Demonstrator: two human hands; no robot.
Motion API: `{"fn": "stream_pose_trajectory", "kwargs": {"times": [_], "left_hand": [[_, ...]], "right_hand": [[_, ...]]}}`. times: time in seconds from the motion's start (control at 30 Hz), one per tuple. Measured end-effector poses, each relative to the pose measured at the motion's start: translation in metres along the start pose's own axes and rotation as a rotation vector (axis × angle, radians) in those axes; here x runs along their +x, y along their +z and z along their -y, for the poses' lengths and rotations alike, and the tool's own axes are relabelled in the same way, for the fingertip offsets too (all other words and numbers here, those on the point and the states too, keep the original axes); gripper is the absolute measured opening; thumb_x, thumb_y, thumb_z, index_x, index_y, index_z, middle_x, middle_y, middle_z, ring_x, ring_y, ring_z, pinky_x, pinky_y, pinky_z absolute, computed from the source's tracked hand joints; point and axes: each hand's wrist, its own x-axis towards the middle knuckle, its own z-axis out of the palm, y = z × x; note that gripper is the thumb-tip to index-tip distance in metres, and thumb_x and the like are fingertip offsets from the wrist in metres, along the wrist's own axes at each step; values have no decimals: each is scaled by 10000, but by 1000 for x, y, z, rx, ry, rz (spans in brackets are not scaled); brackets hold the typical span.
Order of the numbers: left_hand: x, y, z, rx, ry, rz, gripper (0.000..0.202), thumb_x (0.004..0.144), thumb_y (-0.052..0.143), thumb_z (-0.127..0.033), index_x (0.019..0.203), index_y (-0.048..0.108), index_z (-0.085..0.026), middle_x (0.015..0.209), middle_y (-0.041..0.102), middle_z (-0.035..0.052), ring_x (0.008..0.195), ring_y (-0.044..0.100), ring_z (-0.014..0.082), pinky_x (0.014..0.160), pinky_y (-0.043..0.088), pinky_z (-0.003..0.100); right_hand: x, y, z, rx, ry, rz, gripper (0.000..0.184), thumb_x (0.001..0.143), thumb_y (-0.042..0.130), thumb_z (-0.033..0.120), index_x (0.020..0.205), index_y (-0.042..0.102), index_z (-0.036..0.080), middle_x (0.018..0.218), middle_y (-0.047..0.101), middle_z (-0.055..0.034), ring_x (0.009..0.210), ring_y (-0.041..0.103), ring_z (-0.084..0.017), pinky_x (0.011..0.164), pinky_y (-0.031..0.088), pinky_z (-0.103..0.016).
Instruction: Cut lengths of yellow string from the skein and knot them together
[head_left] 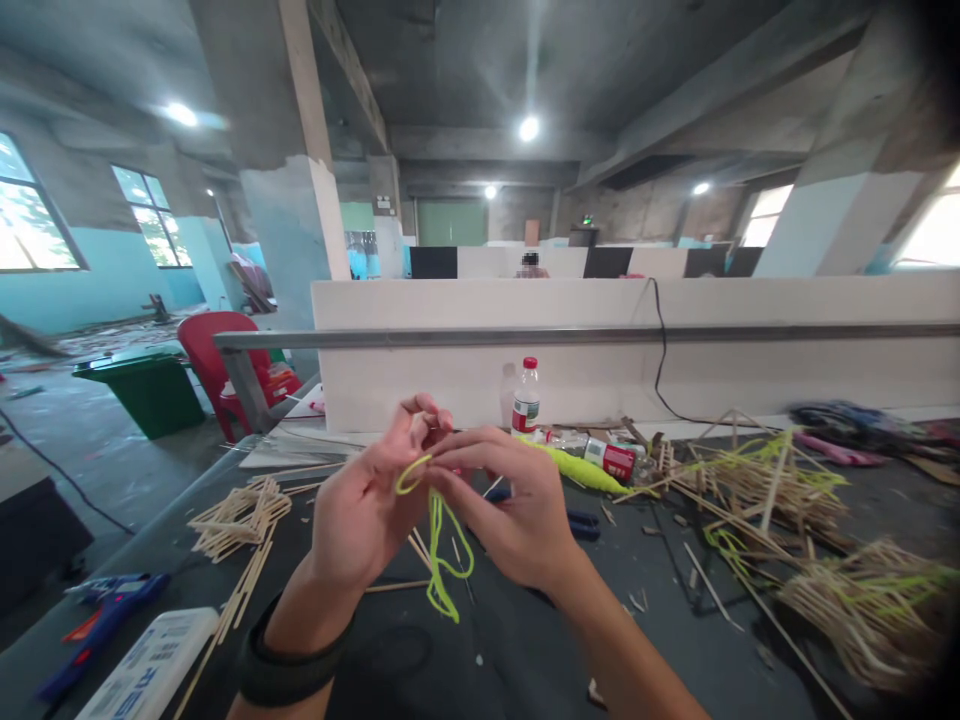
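Observation:
My left hand (367,490) and my right hand (510,495) meet above the dark table, fingers closed around a thin yellow-green string (442,545). A small loop of it shows at my left palm, and longer loops hang below the fingertips. My right thumb and fingers pinch the string beside my left fingers, some of which are partly hidden. Behind and below my hands lie dark-blue-handled pliers (583,525), partly covered by my right hand. A bundle of the same yellow-green string (585,470) rests farther back.
Thin wooden sticks (244,515) are piled at the left, near a blue glue gun (105,625) and a white box (150,665). Stick-and-string bundles (870,600) spread over the right. An upright bottle (526,397) and a lying bottle (607,455) stand before a white partition (420,385).

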Motion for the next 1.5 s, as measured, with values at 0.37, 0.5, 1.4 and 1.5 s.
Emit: {"fn": "stream_pose_trajectory", "kwargs": {"times": [0.37,0.5,1.4,1.5], "left_hand": [[8,-4,8,247,-5,0,48,890,622,-236,920,600,-204,864,526,4,813,529,112,722,451,181],[8,-6,6,285,10,-10,111,864,683,-246,921,593,-213,885,537,1,799,531,105,708,443,174],[2,-36,-47,44,210,-54,166,889,671,-296,873,575,-161,757,480,-8,655,496,84,620,501,184],[-2,-54,-73,-170,291,-78,111,957,502,-222,861,496,-168,710,483,-12,612,498,86,553,463,192]], "right_hand": [[1,-9,2,182,312,-47,66,876,709,293,882,759,250,968,766,-38,860,702,-183,594,513,-280],[2,-10,0,160,322,-40,59,872,711,292,886,755,255,995,749,-38,837,689,-170,559,486,-270],[11,-90,-60,124,502,-524,258,799,770,412,915,753,182,811,684,-26,530,467,-57,414,332,-184],[2,-129,-103,250,610,-812,317,698,819,420,870,719,172,873,665,-4,527,442,-27,379,284,-142]]}}
